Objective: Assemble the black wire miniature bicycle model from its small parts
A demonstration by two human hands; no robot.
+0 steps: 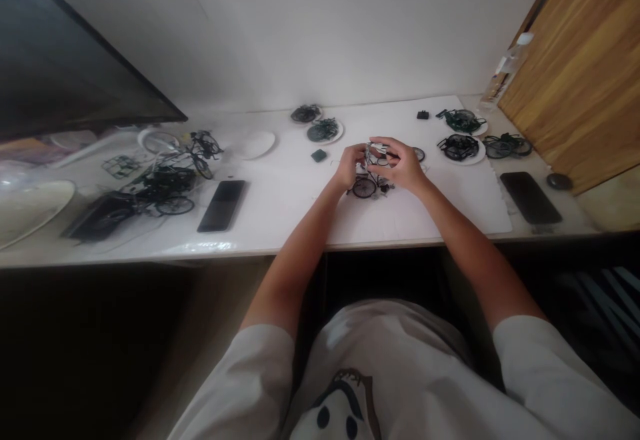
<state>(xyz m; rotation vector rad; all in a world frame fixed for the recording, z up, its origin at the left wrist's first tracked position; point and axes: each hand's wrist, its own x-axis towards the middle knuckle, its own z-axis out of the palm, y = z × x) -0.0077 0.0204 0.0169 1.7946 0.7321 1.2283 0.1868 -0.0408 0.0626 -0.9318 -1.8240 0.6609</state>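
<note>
Over the white sheet my two hands meet around a small dark model bicycle. One of its wheels shows below my fingers, and another wheel shows beyond my right hand. My left hand is closed, its fingers curled on the bicycle's upper frame. From the other side my right hand pinches the model with thumb and fingers. A light, silvery piece shows between the hands, too small to name. Much of the frame is hidden by my fingers.
Small plates of dark bicycle parts stand at the back, more parts at right. Model bicycles crowd the left. Two phones, a green block, a bottle and a wooden board surround the sheet.
</note>
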